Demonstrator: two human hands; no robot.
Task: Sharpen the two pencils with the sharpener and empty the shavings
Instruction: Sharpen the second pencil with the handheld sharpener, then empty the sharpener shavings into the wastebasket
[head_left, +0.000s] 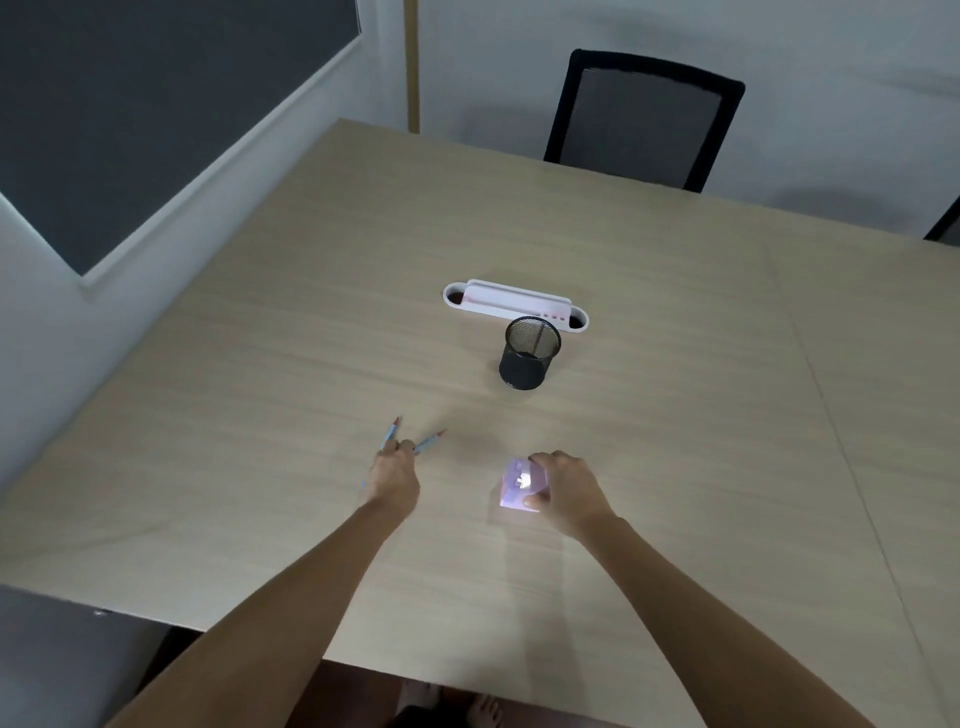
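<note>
— What have your hands got just now?

— My left hand (396, 475), left of centre in the lower half of the frame, is curled round the two pencils (410, 441). Their tips stick out past my knuckles and splay apart, one pointing up, the other up and to the right. My right hand (563, 491), just right of centre, grips the sharpener (519, 486), a small lilac box, thumb on its near edge and fingers over the far side.

— Is the sharpener on the table?

— It is down at the wooden table (675, 467); whether it rests on it I cannot tell. Pencils and sharpener are apart, with bare wood between my hands.

— And further up?

— Near the middle of the frame stands a black mesh cup (530, 358), upright. Just behind it lies a long white tray (514, 306). A black chair (644, 119) sits at the table's far edge, upper right.
</note>
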